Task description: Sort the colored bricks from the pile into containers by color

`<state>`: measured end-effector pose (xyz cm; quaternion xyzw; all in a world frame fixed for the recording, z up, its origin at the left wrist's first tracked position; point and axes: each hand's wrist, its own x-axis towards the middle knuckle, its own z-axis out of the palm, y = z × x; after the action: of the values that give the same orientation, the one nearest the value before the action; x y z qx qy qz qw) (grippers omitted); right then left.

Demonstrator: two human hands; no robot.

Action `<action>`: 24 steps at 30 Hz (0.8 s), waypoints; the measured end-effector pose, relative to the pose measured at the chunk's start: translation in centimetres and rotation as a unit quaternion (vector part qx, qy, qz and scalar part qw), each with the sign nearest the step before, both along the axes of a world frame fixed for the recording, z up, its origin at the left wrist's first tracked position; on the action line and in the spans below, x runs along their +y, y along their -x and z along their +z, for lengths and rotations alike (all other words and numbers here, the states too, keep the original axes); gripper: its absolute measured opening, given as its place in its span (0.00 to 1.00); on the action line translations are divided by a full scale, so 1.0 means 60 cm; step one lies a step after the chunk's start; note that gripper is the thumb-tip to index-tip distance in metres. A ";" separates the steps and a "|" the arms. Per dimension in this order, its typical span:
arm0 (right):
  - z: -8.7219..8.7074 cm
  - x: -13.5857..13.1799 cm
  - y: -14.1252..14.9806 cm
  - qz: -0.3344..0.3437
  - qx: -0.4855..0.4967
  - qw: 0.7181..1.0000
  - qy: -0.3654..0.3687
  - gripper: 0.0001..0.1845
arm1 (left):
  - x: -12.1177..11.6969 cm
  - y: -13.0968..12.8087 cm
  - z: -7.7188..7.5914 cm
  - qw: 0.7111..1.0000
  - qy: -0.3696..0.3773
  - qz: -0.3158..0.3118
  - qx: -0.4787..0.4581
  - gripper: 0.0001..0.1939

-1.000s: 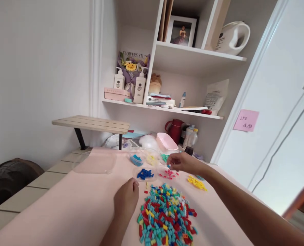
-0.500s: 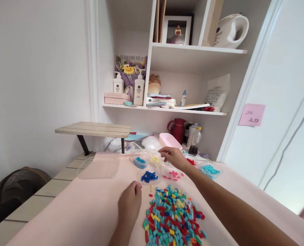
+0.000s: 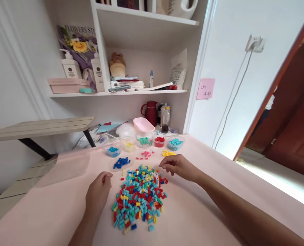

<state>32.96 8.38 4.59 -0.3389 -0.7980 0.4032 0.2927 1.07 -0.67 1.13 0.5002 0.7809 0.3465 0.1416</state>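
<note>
A heap of small mixed-colour building bricks [image 3: 141,194] lies on the pink-covered table. My right hand [image 3: 176,166] hovers at the heap's upper right edge, fingers loosely bent and apart, with nothing visible in them. Left of the heap rests my left hand [image 3: 99,189], its fingers curled in; whatever they may hold is hidden. Beyond the heap are sorted dark blue bricks [image 3: 121,162], pink bricks [image 3: 146,155] and yellow bricks [image 3: 168,153]. Farther back, clear tubs hold blue bricks [image 3: 113,151], pale yellow bricks [image 3: 129,145], green bricks [image 3: 144,140], red bricks [image 3: 159,140] and turquoise bricks [image 3: 175,143].
A clear plastic lid [image 3: 64,169] lies at the table's left. Behind the tubs stand a pink basin [image 3: 143,125], a red jug [image 3: 150,112] and a bottle of dark liquid [image 3: 165,120]. A small wooden stand [image 3: 41,126] is at the left, below shelves [image 3: 146,93].
My right hand has drawn back from above the tubs to the heap's upper right edge. The left hand stays curled beside the heap. The view has turned right and tilted down.
</note>
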 end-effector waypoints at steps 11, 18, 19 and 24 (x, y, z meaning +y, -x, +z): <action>-0.028 -0.014 -0.034 0.151 -0.096 0.979 0.096 0.15 | 0.008 0.008 -0.009 1.000 -0.022 -0.013 -0.011 0.16; -0.023 -0.028 -0.030 0.189 -0.129 0.973 0.028 0.17 | 0.008 0.004 -0.009 0.999 -0.032 -0.009 -0.021 0.16; -0.023 -0.029 -0.028 0.184 -0.136 0.973 0.015 0.17 | 0.008 0.004 -0.009 0.999 -0.032 -0.008 -0.021 0.16; -0.027 -0.032 -0.020 0.147 -0.161 0.976 -0.029 0.11 | 0.009 0.005 -0.010 0.999 -0.029 -0.010 -0.010 0.16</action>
<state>34.15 6.48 2.99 -0.2695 -0.8870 0.3592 0.1078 0.80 -0.13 0.53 0.5083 0.7642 0.3722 0.1386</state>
